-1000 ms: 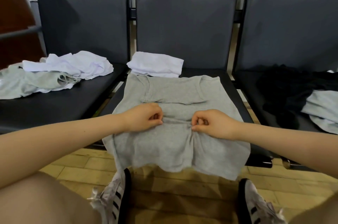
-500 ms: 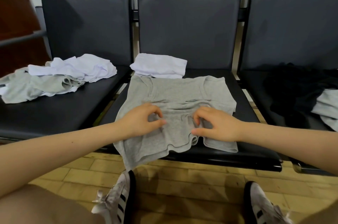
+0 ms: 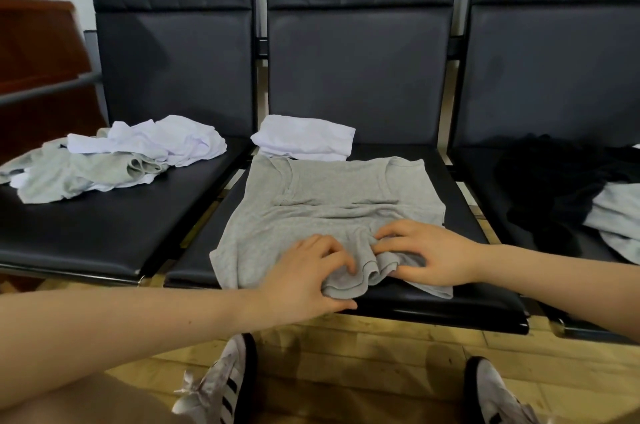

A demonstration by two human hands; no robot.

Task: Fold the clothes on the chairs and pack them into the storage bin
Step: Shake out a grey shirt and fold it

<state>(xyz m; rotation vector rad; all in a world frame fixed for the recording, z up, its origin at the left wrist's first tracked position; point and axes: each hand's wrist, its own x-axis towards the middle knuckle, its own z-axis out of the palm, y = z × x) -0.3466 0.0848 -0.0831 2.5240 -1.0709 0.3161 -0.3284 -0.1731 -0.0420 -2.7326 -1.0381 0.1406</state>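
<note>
My left hand (image 3: 304,280) and right hand (image 3: 433,255) both rest on the near hem of the grey T-shirt (image 3: 329,212), which lies spread on the seat of the middle chair (image 3: 356,77). Left grip: fingers curled over a bunched fold of the hem, thumb under its near edge, so the cloth is held between them. Right grip: fingers bent down onto the gathered cloth, thumb laid along the hem below; it pinches the fabric lightly. The two hands sit just beside each other, the rucked hem between them. The shirt's sides are folded inward and its bottom edge hangs slightly over the seat front.

Taking the grey T-shirt as landmark: directly behind it, touching its far edge, lies a folded white garment (image 3: 304,141) against the chair back. To its left, on the neighbouring seat, sits a loose heap of white clothes (image 3: 156,139) lying partly over a crumpled grey-green garment (image 3: 69,174). To its right, on the third seat, a black garment (image 3: 554,178) lies bunched, with a pale grey garment (image 3: 620,216) overlapping its right side. Below it, on the wooden floor (image 3: 363,354), are my two striped trainers (image 3: 221,385). No storage bin is in view.
</note>
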